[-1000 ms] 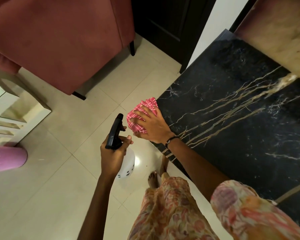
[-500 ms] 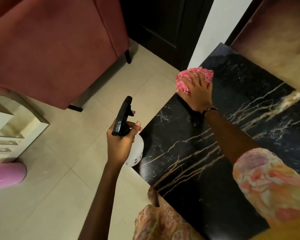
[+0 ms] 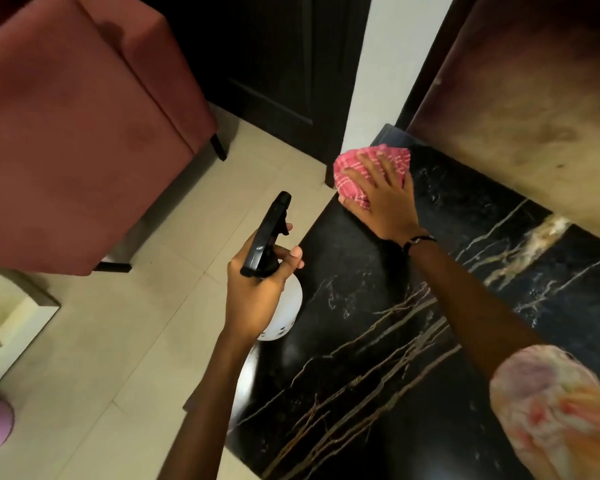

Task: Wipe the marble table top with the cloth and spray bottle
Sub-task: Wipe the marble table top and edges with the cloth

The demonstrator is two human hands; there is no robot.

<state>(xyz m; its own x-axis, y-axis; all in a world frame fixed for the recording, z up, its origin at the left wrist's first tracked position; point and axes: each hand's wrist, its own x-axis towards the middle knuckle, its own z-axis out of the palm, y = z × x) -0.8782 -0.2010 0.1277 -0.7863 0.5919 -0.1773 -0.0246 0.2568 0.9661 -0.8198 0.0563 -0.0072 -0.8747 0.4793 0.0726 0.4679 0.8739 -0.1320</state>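
While the black marble bench [image 3: 378, 341] is viewed from above, the red checked cloth [image 3: 357, 168] is pressed flat at its far left corner under the spread right hand [image 3: 383, 199]. The spray bottle [image 3: 274, 271] is gripped by the left hand [image 3: 257, 292], just off the bench's left edge.

My arms are bare from the wrists up. On my right arm, at the lower right of the frame, a short loose sleeve [image 3: 551, 407] shows a floral print in pink, orange, cream and pale purple (blurred this close to the camera). A thin dark band [image 3: 417, 241] circles my right wrist, with a small pale piece on it. My left hand [image 3: 257, 292], at centre frame, wears no ring or band.
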